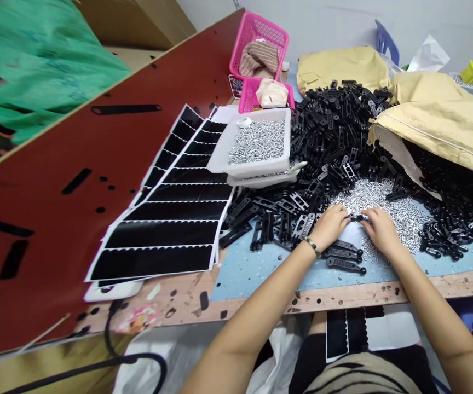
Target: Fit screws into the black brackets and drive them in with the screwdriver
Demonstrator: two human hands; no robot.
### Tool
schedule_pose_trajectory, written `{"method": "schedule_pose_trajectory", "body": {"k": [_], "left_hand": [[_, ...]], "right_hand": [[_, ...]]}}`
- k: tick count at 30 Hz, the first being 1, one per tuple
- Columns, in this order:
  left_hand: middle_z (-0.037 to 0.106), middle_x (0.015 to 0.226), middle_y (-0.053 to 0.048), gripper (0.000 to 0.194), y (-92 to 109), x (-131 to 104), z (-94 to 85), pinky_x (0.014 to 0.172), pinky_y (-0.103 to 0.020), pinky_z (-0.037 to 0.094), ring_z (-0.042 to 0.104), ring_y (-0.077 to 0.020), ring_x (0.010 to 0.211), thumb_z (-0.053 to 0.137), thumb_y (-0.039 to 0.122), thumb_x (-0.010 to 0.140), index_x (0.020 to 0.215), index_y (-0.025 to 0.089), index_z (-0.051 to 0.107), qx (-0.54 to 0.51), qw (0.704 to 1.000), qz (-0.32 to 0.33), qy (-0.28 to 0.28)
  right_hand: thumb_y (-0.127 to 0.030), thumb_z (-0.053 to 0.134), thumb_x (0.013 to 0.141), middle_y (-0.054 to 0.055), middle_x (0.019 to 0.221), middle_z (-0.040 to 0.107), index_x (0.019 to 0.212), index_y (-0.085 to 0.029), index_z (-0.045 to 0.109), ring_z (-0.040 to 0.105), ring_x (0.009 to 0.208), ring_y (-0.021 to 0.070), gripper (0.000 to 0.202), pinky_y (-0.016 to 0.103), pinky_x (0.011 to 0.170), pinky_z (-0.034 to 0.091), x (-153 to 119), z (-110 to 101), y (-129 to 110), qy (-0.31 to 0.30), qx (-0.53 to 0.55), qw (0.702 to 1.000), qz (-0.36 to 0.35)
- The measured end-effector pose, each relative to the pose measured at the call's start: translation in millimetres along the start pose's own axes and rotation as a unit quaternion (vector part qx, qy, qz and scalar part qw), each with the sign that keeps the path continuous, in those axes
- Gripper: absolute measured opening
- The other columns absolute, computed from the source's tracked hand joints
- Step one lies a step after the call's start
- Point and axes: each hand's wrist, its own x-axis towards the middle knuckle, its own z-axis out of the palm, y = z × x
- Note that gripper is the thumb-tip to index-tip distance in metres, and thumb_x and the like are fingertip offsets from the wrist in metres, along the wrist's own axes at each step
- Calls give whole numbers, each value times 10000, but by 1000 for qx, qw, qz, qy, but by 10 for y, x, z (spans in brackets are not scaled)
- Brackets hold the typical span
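Note:
My left hand (pixel 332 224), with a beaded bracelet at its wrist, and my right hand (pixel 380 230) meet over the blue mat. Between their fingertips they pinch a small black plastic part (pixel 356 218); its far details are too small to make out. Just behind the hands spreads a heap of small silver metal pins (pixel 403 216). Several black plastic arms (pixel 345 265) with rounded ends lie side by side below the left hand. A large pile of black plastic pieces (pixel 327 126) rises beyond.
Left of the pile, a white tray (pixel 220 156) of silver screws sits on another tray. Sheets of black strips (pixel 160 232) lie beside a red-brown board (pixel 76 230). An open yellow sack (pixel 442 123) stands at right. Pink baskets (pixel 267 27) are at the back.

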Motion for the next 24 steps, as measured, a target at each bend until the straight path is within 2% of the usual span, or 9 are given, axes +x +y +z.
{"method": "schedule_pose_trajectory", "body": {"k": [7, 13, 18, 21, 24], "left_hand": [[581, 1039, -81, 257, -37, -93, -74, 878, -375, 414, 484, -227, 967, 451, 234, 943, 1102, 184, 647, 32, 999, 1, -32], [597, 986, -63, 275, 12, -170, -183, 865, -360, 394, 507, -209, 943, 418, 218, 939, 1030, 209, 677, 30, 997, 5, -75], [638, 964, -43, 186, 77, -273, -243, 908, -375, 372, 552, -209, 950, 523, 185, 874, 920, 220, 700, 18, 991, 11, -130], [662, 943, -37, 154, 134, -363, -291, 942, -385, 366, 580, -213, 962, 575, 181, 842, 929, 222, 695, 4, 988, 16, -153], [667, 999, -43, 197, 156, -417, -355, 955, -365, 390, 586, -217, 1008, 603, 241, 836, 1022, 232, 670, -22, 989, 16, -148]], "right_hand": [[-190, 535, 904, 80, 1015, 651, 1056, -216, 674, 557, 978, 232, 207, 365, 867, 428, 78, 119, -18, -25, -16, 999, -29], [-254, 511, 918, 74, 981, 661, 1036, -212, 658, 575, 948, 221, 193, 369, 878, 428, 85, 66, 14, -58, 30, 997, -40], [-330, 546, 885, 146, 1118, 613, 1203, -131, 529, 570, 1013, 245, 375, 372, 892, 443, 584, 184, -77, 66, 67, 992, 86], [-309, 619, 821, 165, 1134, 612, 1249, -116, 485, 559, 1058, 266, 488, 387, 914, 434, 881, 273, -167, 62, 65, 990, 106], [-222, 587, 797, 126, 999, 657, 1219, -132, 516, 590, 982, 261, 437, 401, 893, 438, 942, 275, -136, 54, 101, 986, 118]]}}
